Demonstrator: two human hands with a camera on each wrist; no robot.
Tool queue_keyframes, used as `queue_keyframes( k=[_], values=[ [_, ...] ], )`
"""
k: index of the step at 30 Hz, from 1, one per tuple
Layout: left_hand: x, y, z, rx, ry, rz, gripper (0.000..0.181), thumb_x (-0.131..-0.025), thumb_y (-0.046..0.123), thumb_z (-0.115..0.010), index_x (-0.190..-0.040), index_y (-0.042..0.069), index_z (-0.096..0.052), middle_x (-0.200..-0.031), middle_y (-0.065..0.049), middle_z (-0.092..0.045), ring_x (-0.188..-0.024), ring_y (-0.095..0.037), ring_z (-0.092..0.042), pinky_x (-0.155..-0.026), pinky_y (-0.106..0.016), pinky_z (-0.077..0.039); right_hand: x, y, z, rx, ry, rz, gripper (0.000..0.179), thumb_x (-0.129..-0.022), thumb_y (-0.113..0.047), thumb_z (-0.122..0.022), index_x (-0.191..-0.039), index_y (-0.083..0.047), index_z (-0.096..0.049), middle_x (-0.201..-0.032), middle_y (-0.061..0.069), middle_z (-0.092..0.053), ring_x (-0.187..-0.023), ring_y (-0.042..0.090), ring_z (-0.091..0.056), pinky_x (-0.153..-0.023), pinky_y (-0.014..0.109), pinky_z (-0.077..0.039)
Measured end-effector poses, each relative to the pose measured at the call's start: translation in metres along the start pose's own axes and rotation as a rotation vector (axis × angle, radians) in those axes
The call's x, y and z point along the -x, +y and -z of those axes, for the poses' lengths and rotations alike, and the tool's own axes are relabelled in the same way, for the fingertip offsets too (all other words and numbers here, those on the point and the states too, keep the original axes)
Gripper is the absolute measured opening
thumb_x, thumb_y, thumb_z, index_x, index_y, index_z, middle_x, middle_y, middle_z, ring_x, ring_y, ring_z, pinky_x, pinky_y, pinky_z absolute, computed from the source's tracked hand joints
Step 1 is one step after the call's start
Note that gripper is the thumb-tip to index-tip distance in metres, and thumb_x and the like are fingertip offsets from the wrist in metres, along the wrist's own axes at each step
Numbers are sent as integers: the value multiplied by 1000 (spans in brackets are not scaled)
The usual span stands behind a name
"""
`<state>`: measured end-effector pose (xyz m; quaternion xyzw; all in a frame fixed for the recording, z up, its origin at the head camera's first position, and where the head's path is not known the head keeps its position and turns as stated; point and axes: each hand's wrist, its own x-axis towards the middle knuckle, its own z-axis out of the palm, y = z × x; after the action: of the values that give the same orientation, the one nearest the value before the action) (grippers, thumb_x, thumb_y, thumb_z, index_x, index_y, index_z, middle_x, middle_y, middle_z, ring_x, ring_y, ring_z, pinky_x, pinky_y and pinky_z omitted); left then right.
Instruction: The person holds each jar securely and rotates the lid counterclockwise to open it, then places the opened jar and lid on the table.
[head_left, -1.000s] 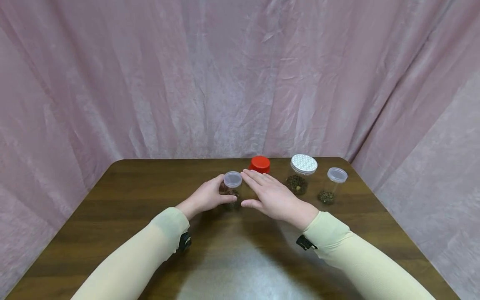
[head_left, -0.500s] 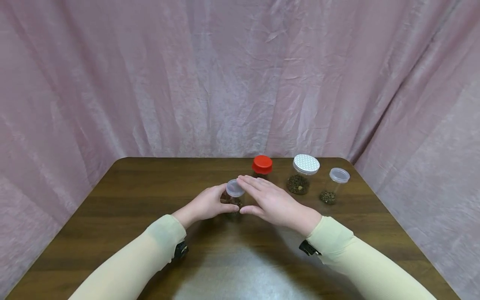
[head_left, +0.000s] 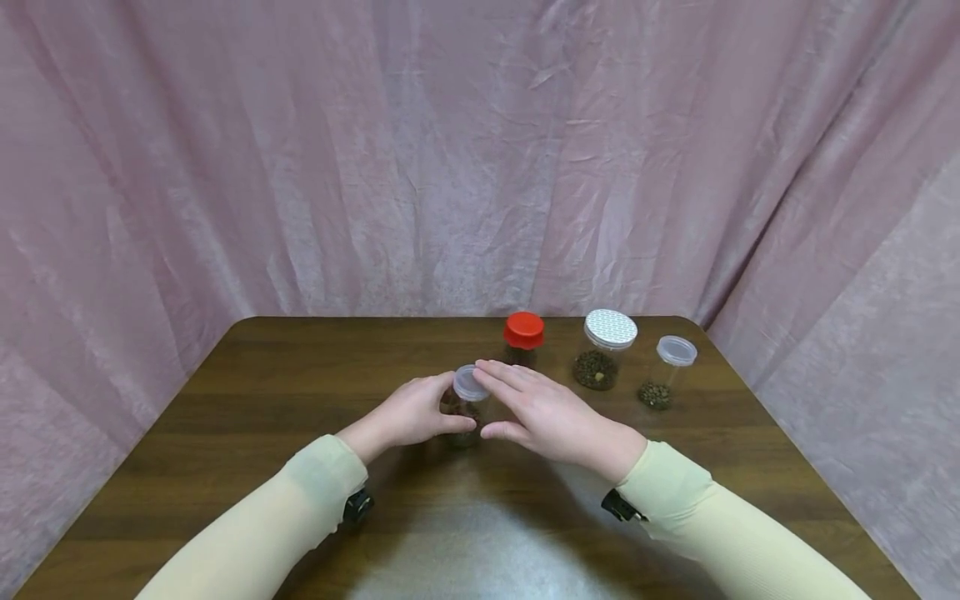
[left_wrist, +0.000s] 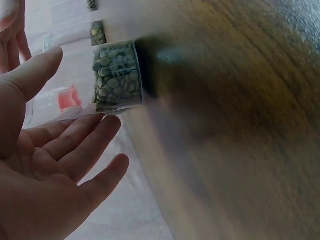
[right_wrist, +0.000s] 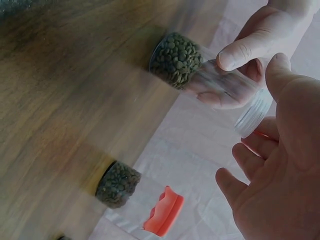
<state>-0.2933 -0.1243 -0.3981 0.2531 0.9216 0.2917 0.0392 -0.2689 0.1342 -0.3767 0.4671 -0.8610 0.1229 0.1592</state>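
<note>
My left hand [head_left: 416, 410] holds a clear plastic jar [left_wrist: 116, 75] at the middle of the table, thumb on the near side and fingers behind. Green, lentil-like pieces fill the jar's bottom part. Its translucent lid [head_left: 468, 382] is on, and the jar leans slightly. On the other side, my right hand [head_left: 547, 412] reaches to the lid, fingers extended together and thumb apart. In the right wrist view, the fingertips of that hand [right_wrist: 277, 175] are right at the lid's edge. The left wrist view shows the jar's base close over the table, a dark shadow beneath.
Behind my right hand stands a jar with a red lid [head_left: 523, 327]. Right of it are a wider jar with a white patterned lid [head_left: 610, 329] and a slim jar with a clear lid [head_left: 677, 350], both partly filled. A pink curtain [head_left: 480, 167] hangs behind the wooden table [head_left: 315, 358].
The jar and both hands have come a little nearer to me. My right fingers, first beside the lid, now overlap its edge. The other jars stay put.
</note>
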Motion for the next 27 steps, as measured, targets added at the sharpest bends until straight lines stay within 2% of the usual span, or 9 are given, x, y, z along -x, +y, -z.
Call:
queue_keyframes(
  k=[10,17,24,27],
  values=[
    [6,8,1,-35,-32,-21,41,-97,32,-88,-127,12,-68,-112,3,-74,-102,-16,-69,-91,-45,-57,14,-2,2,-27,-21,-37,81,-102,-43,-81,-164,-1,-49,-169,17,-48,-154,33,-49,-122,52,-43],
    [7,11,-4,-82,-5,-49,52,-91,25,-94,-131,11,-64,-119,-3,-71,-111,-22,-69,-96,-52,-56,20,0,3,-57,-15,-64,80,-101,-41,-81,-163,-1,-50,-167,18,-50,-152,33,-51,-120,52,-46],
    [9,8,-8,-104,10,-79,56,-88,28,-97,-132,17,-65,-114,3,-76,-106,-19,-72,-92,-48,-57,24,-1,6,-95,-38,-104,75,-105,-42,-77,-164,-4,-50,-167,13,-51,-150,31,-54,-117,51,-48],
    [10,7,-7,-97,0,-103,60,-88,29,-97,-137,18,-66,-118,-1,-78,-110,-21,-73,-95,-50,-57,25,0,8,-120,-38,-123,71,-106,-43,-76,-162,-6,-53,-163,11,-55,-146,30,-58,-114,51,-51]
  ],
)
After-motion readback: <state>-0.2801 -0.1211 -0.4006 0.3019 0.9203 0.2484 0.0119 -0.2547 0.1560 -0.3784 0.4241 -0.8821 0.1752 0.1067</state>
